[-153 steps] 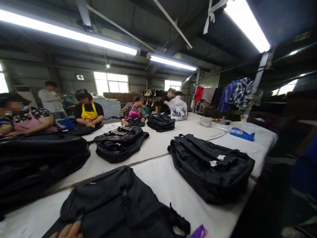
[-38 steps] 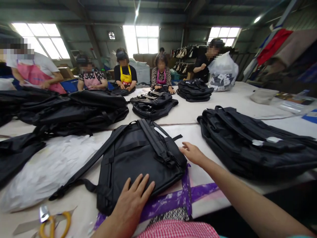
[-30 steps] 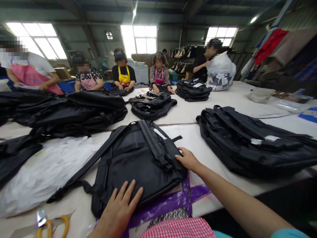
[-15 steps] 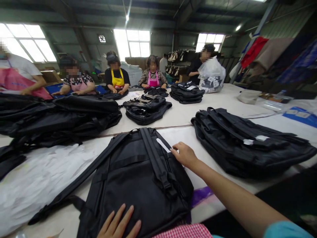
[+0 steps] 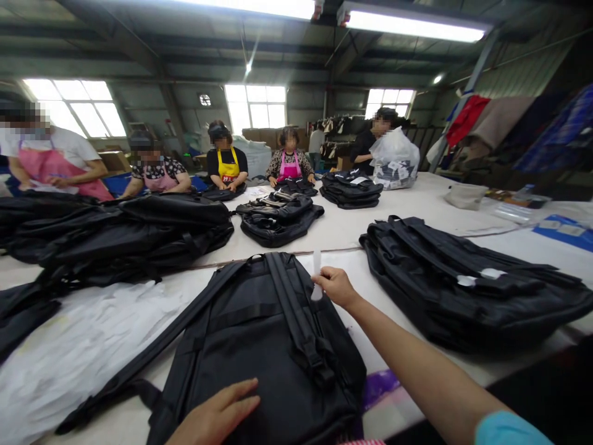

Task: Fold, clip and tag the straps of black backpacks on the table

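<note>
A black backpack (image 5: 231,346) lies in front of me with its shoulder straps upward, one strap (image 5: 152,346) trailing off to the left. Above its upper right side, my right hand (image 5: 338,285) pinches a thin white strip (image 5: 317,266) between thumb and fingers. The strip stands roughly upright and pokes out above and below the fingertips; its material cannot be told. My left hand (image 5: 217,411) is over the lower part of the backpack, fingers stretched and holding nothing. Whether it touches the fabric is unclear.
Stacked black backpacks lie to the right (image 5: 458,278), the left (image 5: 115,228) and beyond (image 5: 280,216). White sheets (image 5: 92,346) spread at left. Several people work across the table (image 5: 426,198), one beside a filled clear plastic bag (image 5: 396,161).
My right hand has lifted the white strip off the backpack's side and turned it upright. My left hand has shifted slightly, its fingers now pointing more to the right. The view has tilted up.
</note>
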### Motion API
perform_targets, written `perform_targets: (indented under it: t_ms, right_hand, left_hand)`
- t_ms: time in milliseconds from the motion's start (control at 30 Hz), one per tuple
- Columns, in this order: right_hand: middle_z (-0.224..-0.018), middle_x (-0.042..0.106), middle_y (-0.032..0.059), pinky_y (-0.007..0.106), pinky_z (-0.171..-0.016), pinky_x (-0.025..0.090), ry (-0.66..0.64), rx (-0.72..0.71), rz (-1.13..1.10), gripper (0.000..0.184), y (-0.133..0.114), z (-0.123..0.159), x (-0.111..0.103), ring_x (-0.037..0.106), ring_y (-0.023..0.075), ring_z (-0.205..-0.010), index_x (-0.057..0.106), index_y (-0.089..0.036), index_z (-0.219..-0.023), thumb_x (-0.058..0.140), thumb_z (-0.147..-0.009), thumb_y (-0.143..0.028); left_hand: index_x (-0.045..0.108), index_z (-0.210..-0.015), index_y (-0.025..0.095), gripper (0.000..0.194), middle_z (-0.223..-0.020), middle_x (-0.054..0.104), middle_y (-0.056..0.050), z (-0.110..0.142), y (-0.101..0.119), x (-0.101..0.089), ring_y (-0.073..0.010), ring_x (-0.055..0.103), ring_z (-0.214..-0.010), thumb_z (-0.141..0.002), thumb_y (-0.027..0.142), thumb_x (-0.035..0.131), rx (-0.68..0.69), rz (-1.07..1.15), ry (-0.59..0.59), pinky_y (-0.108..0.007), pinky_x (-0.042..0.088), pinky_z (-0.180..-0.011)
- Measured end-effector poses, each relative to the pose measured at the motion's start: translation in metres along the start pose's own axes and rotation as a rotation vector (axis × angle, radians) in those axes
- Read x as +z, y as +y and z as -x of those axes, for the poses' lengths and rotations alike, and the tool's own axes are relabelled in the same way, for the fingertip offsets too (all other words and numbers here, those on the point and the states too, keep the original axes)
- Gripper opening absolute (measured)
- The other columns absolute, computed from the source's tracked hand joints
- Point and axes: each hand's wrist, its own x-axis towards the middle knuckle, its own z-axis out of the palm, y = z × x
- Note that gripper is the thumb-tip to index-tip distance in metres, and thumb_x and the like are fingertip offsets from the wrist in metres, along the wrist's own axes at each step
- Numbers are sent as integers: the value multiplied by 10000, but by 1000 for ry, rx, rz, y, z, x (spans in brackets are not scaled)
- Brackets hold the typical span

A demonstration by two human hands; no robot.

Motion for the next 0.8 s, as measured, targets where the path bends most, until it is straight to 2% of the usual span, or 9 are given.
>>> perform_targets:
  t_ms: [100,167,233,300,467,600,667,733,800]
  right_hand:
    - [-524,516,-28,241,-492,357,-52,53,-599,342,-29,19,-5,471,112,-499,576,-165,-611,669,-770,-453]
    - [-535,545,-22,237,-475,364,-125,125,-796,347,-50,33,-4,484,106,-480,612,-154,-642,732,-717,-471]
    - [-548,574,-10,232,-466,375,-166,182,-894,347,-67,45,-2,507,106,-475,644,-145,-669,765,-689,-470]
    - [-561,595,-1,224,-464,379,-181,201,-943,339,-79,54,1,516,101,-476,681,-139,-719,770,-692,-466]
    - [-563,607,7,220,-472,386,-165,238,-996,345,-84,64,12,514,99,-484,704,-132,-774,781,-682,-456]
    - [-552,578,7,243,-481,388,-151,233,-900,355,-77,64,16,494,117,-495,654,-144,-735,726,-735,-492]
    - [-596,589,28,275,-523,422,-38,166,-687,371,-75,63,8,518,147,-545,635,-156,-737,645,-797,-522]
    - [-821,658,94,344,-675,484,171,14,-387,376,-77,65,-6,594,221,-755,660,-158,-906,605,-820,-520]
    - [-1133,623,153,423,-888,451,220,-225,-107,466,-82,72,-23,554,295,-1061,628,-168,-1132,636,-798,-493]
  left_hand:
    - [537,-1331,339,484,-1314,606,-41,-47,26,-28,-211,592,-1166,-849,319,586,-225,173,50,-306,485,-995]
    - [623,-1227,280,361,-1258,634,-63,-80,42,-38,-223,599,-1141,-877,338,554,-395,282,149,-329,499,-971]
    - [664,-1139,215,319,-1160,673,-87,-109,52,-41,-227,633,-1051,-886,369,544,-508,451,224,-324,530,-892]
    - [666,-1121,183,339,-1066,700,-88,-128,57,-39,-216,651,-957,-890,398,541,-524,621,218,-306,533,-824]
    - [695,-976,155,295,-848,707,-57,-138,62,-23,-173,629,-762,-875,395,557,-563,759,242,-255,482,-689]
    - [650,-780,160,276,-685,671,-31,-131,57,-16,-155,599,-629,-862,403,547,-695,733,271,-244,438,-599]
    - [604,-706,171,296,-607,621,-7,-127,53,-18,-135,541,-558,-863,413,536,-726,610,270,-236,378,-543]
    - [560,-645,177,317,-561,555,13,-123,51,-20,-119,471,-529,-864,405,529,-711,454,239,-237,309,-512]
    - [541,-626,176,329,-562,518,20,-121,53,-21,-112,431,-535,-871,394,517,-664,388,166,-242,265,-503]
